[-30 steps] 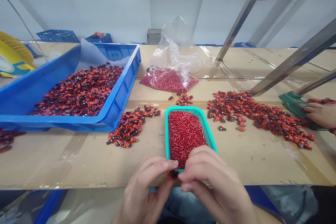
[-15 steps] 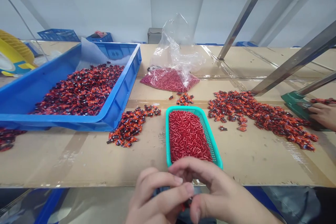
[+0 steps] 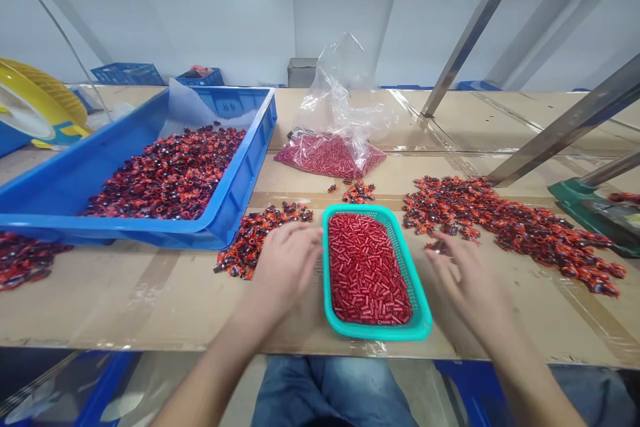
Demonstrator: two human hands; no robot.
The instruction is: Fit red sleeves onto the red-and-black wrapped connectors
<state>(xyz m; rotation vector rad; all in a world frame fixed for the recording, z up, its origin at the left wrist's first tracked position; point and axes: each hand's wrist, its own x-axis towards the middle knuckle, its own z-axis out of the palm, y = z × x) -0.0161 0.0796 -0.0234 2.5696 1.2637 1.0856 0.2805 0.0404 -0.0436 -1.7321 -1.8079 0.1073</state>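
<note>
My left hand (image 3: 287, 263) is over the right part of a small pile of orange-and-black parts (image 3: 245, 240), beside the left rim of a green basket (image 3: 327, 280). Its fingers are bent and blurred, so whether they hold anything does not show. Small dark red tubes (image 3: 367, 267) fill the basket. To the right of the basket, my right hand (image 3: 465, 273) has its thumb and fingers apart around a loose orange-and-black part (image 3: 438, 247) on the table. Just beyond its fingers lies a larger heap of the same parts (image 3: 500, 213).
A big blue crate (image 3: 220, 213) of similar parts stands at the left. Behind the basket sits a clear plastic bag (image 3: 330, 153) of red tubes. Metal posts (image 3: 565, 120) and a green-based tool (image 3: 590, 210) stand at the right. A yellow fan (image 3: 40, 103) is far left.
My hands were together in front of the basket, working at a small dark part. Now they are apart, one on each side of it. Another person's hand at the far right has left view.
</note>
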